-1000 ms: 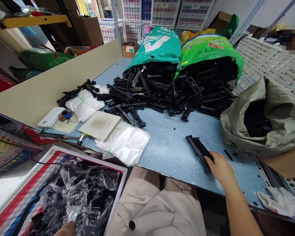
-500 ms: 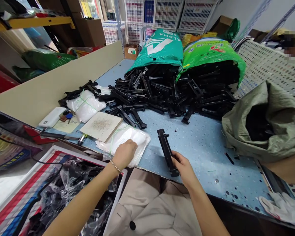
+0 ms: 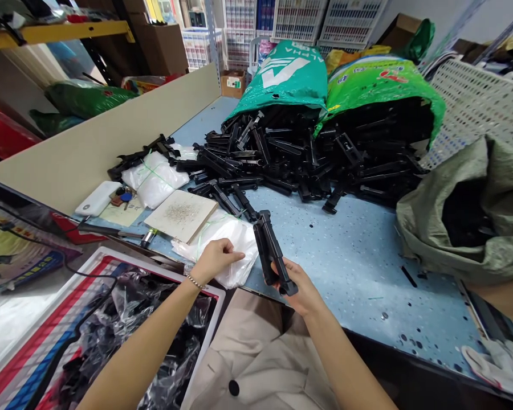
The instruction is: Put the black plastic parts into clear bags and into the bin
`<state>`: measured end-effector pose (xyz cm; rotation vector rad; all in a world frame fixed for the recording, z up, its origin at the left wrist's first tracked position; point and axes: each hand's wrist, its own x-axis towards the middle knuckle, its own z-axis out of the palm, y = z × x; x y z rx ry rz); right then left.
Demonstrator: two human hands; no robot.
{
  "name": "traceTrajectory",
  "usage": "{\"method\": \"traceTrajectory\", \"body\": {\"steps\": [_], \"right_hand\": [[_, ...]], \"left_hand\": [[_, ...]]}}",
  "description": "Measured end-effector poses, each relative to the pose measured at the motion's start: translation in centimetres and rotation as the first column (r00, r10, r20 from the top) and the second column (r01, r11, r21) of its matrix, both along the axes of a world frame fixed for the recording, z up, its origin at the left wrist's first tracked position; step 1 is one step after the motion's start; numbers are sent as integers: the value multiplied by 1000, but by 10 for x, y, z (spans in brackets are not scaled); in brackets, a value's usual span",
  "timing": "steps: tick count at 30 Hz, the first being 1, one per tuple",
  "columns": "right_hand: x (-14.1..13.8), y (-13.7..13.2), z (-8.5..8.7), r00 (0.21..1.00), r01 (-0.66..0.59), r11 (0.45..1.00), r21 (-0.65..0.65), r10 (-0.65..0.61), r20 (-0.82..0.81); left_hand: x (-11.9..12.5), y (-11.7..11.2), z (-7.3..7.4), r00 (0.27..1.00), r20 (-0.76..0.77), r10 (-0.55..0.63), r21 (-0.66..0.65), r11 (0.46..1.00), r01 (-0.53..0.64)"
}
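Since the frame half a second before, the right hand (image 3: pixel 301 290) had carried the black plastic part (image 3: pixel 268 244) leftward. On the head view I saw that hand closed around the part's near end, holding it tilted over the front of the counter (image 3: pixel 346 256). The part's far end pointed toward the pile of black parts (image 3: pixel 282 159). Just left of it, the left hand (image 3: pixel 216 259) pinched the top film of the stack of clear bags (image 3: pixel 235 236), fingers closed. The held part sat between both hands, just beside the bags.
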<state>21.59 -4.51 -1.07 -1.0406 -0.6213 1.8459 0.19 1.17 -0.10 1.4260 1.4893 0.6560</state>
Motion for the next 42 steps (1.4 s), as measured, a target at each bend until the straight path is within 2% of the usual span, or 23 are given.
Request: {"method": "traceTrajectory", "body": {"steps": [4,8,13,19,24,28,30,35,39,42], "right_hand": [[-10,5,-3,997,-26,1000,-1,26,-79],[-28,10,-2,988,-81,996,-32,76,-134],[-42,20,-8,981,-41,997,-59,28,-194],[-36,24,-19,967,1,996,-86,-23,-255],[-32,21,-23,971,65,993,-103,-87,-221],[-23,16,-17,969,181,981,-74,-191,-158],[-20,13,-11,971,154,987,-44,-160,-175],[-35,8,-4,976,-66,998,-12,62,-210],[-55,14,-13,977,-52,998,-42,42,-209],[-55,16,-20,980,-17,998,-63,4,-200]], "left_hand": [[0,-1,-3,984,151,-93,-82,991,106],[3,-2,-7,995,99,-27,-42,999,31],[-1,-3,-5,976,212,-45,-70,996,61],[-8,-1,-2,852,492,179,-262,964,-52],[-11,0,-3,832,514,207,-272,960,-71],[-13,-1,-3,830,513,220,-264,960,-91],[-12,-1,-3,839,496,225,-257,961,-105],[-5,-1,-5,819,525,229,-220,967,-129],[-7,-1,-6,766,605,216,-238,968,-85],[-16,-1,-6,719,654,235,-263,962,-76]]}}
